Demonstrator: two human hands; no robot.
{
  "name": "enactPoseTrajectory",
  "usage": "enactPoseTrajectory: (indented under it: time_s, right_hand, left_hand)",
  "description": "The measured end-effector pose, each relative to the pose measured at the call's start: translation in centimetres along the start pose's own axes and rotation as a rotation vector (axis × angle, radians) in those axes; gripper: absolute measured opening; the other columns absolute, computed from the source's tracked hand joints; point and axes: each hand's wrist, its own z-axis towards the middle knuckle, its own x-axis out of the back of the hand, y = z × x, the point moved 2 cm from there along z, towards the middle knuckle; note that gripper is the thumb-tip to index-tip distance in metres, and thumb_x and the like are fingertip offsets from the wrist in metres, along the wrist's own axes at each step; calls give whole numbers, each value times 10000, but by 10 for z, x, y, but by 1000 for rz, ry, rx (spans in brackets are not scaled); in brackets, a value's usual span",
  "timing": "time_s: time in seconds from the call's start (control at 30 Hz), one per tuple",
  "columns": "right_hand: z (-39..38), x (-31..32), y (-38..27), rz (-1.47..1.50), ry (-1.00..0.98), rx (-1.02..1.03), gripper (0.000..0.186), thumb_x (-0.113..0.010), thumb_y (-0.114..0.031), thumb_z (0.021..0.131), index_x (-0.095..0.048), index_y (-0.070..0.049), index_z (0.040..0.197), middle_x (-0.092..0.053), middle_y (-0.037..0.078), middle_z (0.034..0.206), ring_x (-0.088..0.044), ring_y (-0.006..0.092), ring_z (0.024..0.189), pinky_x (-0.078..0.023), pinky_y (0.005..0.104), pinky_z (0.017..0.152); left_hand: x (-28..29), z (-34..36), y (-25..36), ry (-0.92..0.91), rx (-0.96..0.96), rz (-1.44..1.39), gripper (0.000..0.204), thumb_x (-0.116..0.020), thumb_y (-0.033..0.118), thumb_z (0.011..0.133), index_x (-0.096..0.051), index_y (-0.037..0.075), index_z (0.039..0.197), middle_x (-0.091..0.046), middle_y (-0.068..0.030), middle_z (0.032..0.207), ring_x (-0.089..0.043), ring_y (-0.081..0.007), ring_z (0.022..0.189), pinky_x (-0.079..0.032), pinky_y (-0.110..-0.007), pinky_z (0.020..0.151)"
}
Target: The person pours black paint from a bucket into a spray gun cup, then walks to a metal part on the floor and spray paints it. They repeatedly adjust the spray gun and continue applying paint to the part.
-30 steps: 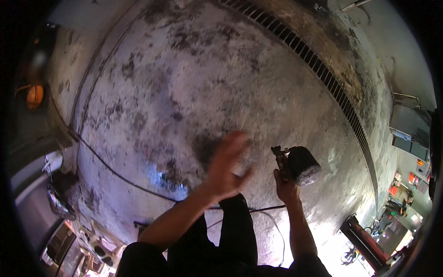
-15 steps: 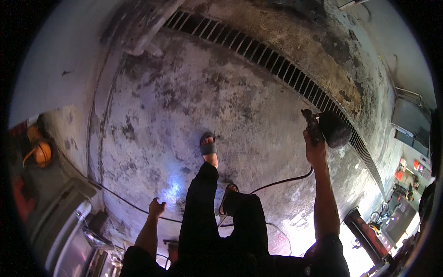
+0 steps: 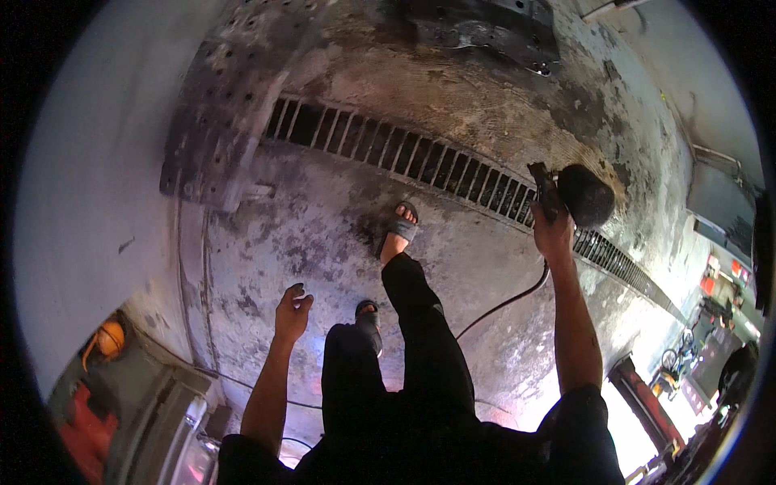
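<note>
One left hand, one right hand, one spray gun with one hose, two strap sandals (both worn), one drain grating; one perforated metal panel toward the floor's left edge.

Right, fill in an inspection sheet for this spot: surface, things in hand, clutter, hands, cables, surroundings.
Surface: concrete floor, blotched with dark stains.
Things in hand: one dark handheld tool with a rounded cup, held above the floor.
Clutter: perforated metal part at upper left; dark metal piece at the top; orange rounded object at lower left.
Hands: right hand has its fingers around the tool; left hand holds nothing, fingers loosely bent.
Cables: dark hose runs up toward the right hand, its join not visible; thin cable on the floor at left.
Surroundings: slotted drain grate crossing the floor; pale wall at left.
</note>
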Motion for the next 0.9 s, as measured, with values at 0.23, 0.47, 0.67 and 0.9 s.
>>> enactPoseTrajectory:
  time_s: [0.23, 0.47, 0.67, 0.9]
  right_hand:
    - [129, 53, -50, 41, 14, -85, 459, -699, -240, 879, -613, 4, 1258, -712, 197, 1082, -695, 316, 983, -519, 407, 866]
    - [240, 86, -120, 43, 122, 231, 501, -696, -228, 874, -593, -37, 1326, -692, 213, 1146, -667, 298, 1069, -494, 386, 917]
    - [322, 86, -149, -116, 50, 25, 458, -690, -229, 876, -615, -41, 1287, -710, 199, 1069, -679, 307, 1001, -494, 390, 887]
    - [387, 50, -146, -9, 58, -2, 434, -667, -282, 917, -613, -79, 1297, -693, 209, 1074, -676, 316, 992, -496, 421, 862]
  left_hand:
    - [13, 69, 78, -85, 128, 238, 538, -712, 294, 882, -549, 41, 1327, -657, -209, 1220, -675, -322, 1047, -534, -396, 884]
    - [-83, 170, 270, -389, -172, 47, 550, -710, 336, 863, -587, -20, 1264, -619, -270, 1242, -592, -401, 1191, -476, -437, 986]
    - [-97, 203, 464, -414, -439, 48, 598, -679, 361, 897, -532, -19, 1335, -612, -254, 1256, -593, -375, 1189, -469, -434, 997]
    - [-46, 263, 504, -408, -275, -3, 583, -660, 301, 919, -490, -17, 1377, -615, -235, 1269, -605, -344, 1185, -478, -422, 991]
